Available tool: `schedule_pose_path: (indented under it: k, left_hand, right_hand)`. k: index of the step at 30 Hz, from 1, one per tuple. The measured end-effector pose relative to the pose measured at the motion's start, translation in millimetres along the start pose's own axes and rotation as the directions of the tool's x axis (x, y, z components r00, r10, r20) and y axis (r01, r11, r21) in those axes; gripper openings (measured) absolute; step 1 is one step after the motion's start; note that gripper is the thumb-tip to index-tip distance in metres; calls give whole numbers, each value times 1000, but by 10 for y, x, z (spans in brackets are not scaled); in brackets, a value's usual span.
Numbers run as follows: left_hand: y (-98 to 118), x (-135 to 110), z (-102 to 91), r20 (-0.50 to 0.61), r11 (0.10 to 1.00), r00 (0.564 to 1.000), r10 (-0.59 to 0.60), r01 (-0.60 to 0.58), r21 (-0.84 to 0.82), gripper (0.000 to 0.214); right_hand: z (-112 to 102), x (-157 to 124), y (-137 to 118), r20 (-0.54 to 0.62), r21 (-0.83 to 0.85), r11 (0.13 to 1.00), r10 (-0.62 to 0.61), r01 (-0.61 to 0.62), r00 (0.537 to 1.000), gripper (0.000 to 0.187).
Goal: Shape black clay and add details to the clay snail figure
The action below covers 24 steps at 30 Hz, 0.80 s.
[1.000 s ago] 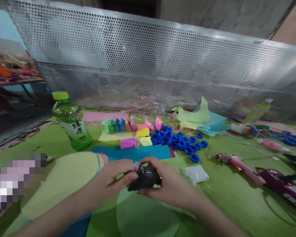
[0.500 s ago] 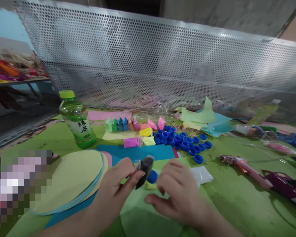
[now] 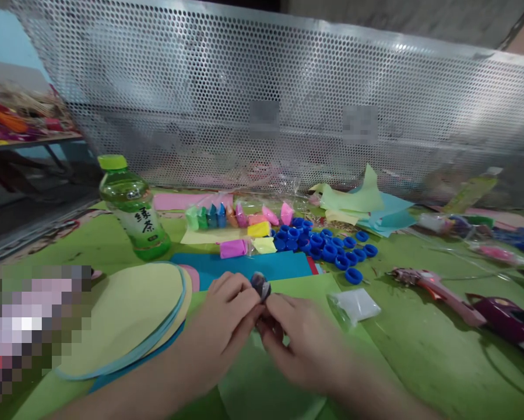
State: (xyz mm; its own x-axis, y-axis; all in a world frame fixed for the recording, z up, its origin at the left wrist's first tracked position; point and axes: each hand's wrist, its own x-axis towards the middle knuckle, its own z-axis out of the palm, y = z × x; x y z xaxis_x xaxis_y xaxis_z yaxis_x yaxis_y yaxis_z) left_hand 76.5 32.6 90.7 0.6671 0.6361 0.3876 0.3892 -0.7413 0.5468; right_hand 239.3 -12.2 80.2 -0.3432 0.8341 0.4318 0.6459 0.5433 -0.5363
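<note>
A small black packet in clear wrap (image 3: 260, 284) is pinched between my two hands, its top poking up above the fingers. My left hand (image 3: 224, 312) is closed on its left side. From the right, my right hand (image 3: 303, 335) has its thumb and fingers closed on the packet's lower part, which the fingers mostly hide. Beneath the hands lies a pale green paper circle (image 3: 268, 391); my hands cover its upper part. Just right of my right hand, a white packet in clear wrap (image 3: 358, 304) rests on a green sheet.
Left are stacked paper circles (image 3: 130, 315) and a green tea bottle (image 3: 133, 210). Ahead are coloured packets (image 3: 233, 249), a blue sheet (image 3: 244, 265) and many blue caps (image 3: 329, 252). A pink glue gun (image 3: 440, 297) lies right. A perforated metal panel (image 3: 244, 87) stands behind.
My right hand has moved left and closed on the black packet beside my left hand. The blue cap and yellow piece on the paper circle are now hidden behind my hands.
</note>
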Motion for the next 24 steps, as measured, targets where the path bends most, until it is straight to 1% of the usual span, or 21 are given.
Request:
schedule_pose_path:
  k: [3,6,7,9,11,15,20,24]
  left_hand:
    - [-38,37,11,-8,1000,1000,16,-16,12,25]
    - [-57,30,11,-50,997,997,64,-62,44,23]
    - [-58,19,9,-63,994,994,92,-88,63,22]
    - [-54,-8,6,-77,985,986,148,-140,103,19]
    - [-48,-30,12,-85,976,979,184,-172,134,21]
    - [-60,-21,45,-120,967,969,215,-193,168,26]
    - [-110,43,63,-161,950,948,273,-239,202,33]
    - [-92,52,65,-183,939,931,315,-277,204,34]
  right_hand:
    - [-35,11,-24,40,73,994,74,-77,996,6]
    - [-78,19,-43,97,192,974,107,-124,990,4]
    - [-85,22,-40,108,234,963,110,-133,988,8]
    - [-84,27,-17,107,298,944,115,-142,988,23]
    - [-71,34,16,93,325,934,124,-148,988,29]
    - [-80,48,64,118,310,938,123,-154,985,29]
    - [-117,63,74,164,195,966,137,-168,977,20]
    - [-88,69,78,171,123,976,155,-177,973,19]
